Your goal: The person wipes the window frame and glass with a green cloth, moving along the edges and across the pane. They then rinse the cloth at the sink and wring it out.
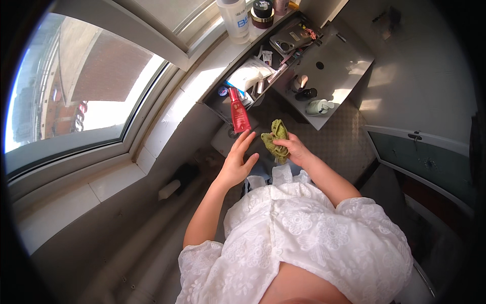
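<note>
My right hand (296, 150) grips a crumpled green cloth (279, 140) in front of my waist. My left hand (238, 161) has its fingers spread, with nothing in its palm. Just beyond its fingertips is a red bottle (239, 112), which lies slanted over the near end of an open drawer (252, 97); whether the fingertips touch it, I cannot tell. Beside the bottle in the drawer are a white plastic packet (250, 72), a round blue-labelled item (223, 91) and small tubes. A phone or phone case (289, 40) lies at the drawer's far end.
A clear plastic bottle (237, 22) and a dark-lidded jar (262, 14) stand on the tiled sill by the window. Right of the drawer, a grey surface (334, 57) holds a pale green pump bottle (319, 107) and a dark bottle (306, 94). A framed glass panel (421, 152) is at the right.
</note>
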{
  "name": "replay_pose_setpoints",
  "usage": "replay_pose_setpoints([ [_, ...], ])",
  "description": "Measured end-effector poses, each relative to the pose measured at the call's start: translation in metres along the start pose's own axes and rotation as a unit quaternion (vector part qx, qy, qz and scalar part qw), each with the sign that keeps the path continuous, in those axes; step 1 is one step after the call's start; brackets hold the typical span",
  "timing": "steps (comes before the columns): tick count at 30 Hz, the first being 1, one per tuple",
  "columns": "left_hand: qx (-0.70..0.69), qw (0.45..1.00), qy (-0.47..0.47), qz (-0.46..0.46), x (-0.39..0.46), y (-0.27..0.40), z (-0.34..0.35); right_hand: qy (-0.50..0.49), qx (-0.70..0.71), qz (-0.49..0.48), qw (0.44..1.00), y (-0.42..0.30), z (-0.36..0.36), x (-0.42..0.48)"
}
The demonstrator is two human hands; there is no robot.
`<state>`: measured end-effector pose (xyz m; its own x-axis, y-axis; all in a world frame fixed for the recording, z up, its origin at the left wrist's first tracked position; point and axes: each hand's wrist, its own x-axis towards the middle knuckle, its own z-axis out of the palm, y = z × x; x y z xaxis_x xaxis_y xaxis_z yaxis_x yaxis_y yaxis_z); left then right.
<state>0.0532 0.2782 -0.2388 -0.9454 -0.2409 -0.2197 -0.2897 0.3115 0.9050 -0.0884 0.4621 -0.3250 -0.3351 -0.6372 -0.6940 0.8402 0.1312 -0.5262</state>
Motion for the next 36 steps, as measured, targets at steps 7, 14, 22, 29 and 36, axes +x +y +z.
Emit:
replay_pose_setpoints([
  [7, 0.236, 0.870, 0.433, -0.012, 0.000, -0.095, -0.088, 0.341, -0.358, -0.014, 0.869, 0.029, -0.208, 0.027],
  [14, 0.470, 0.760, 0.444, -0.072, 0.006, -0.129, -0.082, 0.297, -0.672, 0.093, 0.672, -0.003, -0.301, 0.070],
  [22, 0.516, 0.715, 0.470, -0.045, 0.022, -0.148, -0.081, 0.249, -0.743, 0.185, 0.593, 0.014, -0.342, 0.110],
  [29, 0.520, 0.661, 0.541, -0.019, 0.029, -0.171, -0.076, 0.169, -0.778, 0.182, 0.576, 0.018, -0.347, 0.114],
  [36, 0.489, 0.673, 0.555, 0.005, 0.031, -0.174, -0.073, 0.139, -0.800, -0.120, 0.572, 0.078, -0.466, 0.153],
])
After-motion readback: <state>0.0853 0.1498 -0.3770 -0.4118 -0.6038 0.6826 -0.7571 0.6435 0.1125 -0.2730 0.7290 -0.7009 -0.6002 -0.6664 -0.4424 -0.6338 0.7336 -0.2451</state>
